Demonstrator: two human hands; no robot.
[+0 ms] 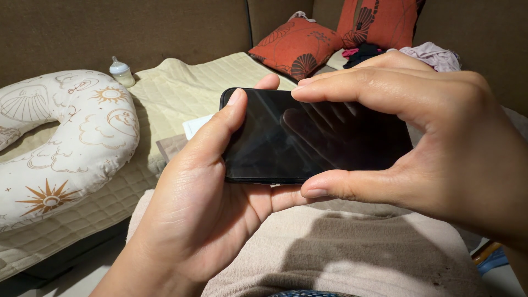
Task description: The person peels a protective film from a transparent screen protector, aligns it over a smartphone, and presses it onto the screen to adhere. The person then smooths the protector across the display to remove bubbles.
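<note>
Your left hand (pixel 203 203) cups the dark phone (pixel 308 137) from below to steady it | right hand (pixel 440 148) pinches its right end, thumb near, fingers far

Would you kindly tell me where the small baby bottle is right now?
In the head view, the small baby bottle stands at upper left on the quilted beige mat, just behind the curved white patterned cushion and against the brown sofa back.

I see a curved cream nursing pillow (pixel 60 148) with sun prints at left, a baby bottle (pixel 121 71) behind it, a quilted beige mat (pixel 181 93), two red patterned cushions (pixel 300 47) upper centre, crumpled clothes (pixel 432 55) upper right.
</note>
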